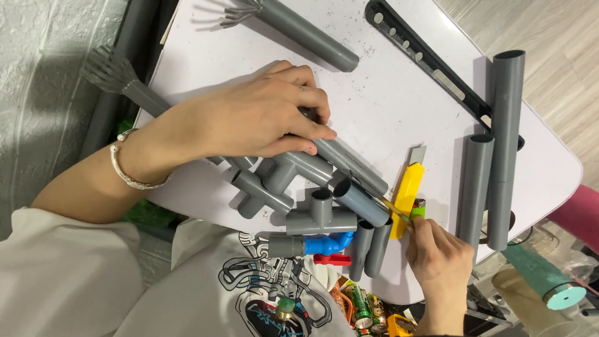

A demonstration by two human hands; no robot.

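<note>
Left hand (262, 115) presses down on a grey pipe (349, 163) lying on the white tabletop (387, 100), fingers curled over its end. Right hand (440, 259) pinches a thin yellow stick (392, 208) whose tip reaches toward that pipe's far end. Just beside the right hand lie a yellow utility knife (407, 190) and a green lighter (418, 208). Under the left hand's fingertips sit grey tee fittings (321, 215) and a blue valve (327, 243).

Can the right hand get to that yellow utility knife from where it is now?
Probably yes. The right hand sits just below the yellow utility knife, with nothing between them, though its fingers already pinch a thin stick lying across the knife.
</note>
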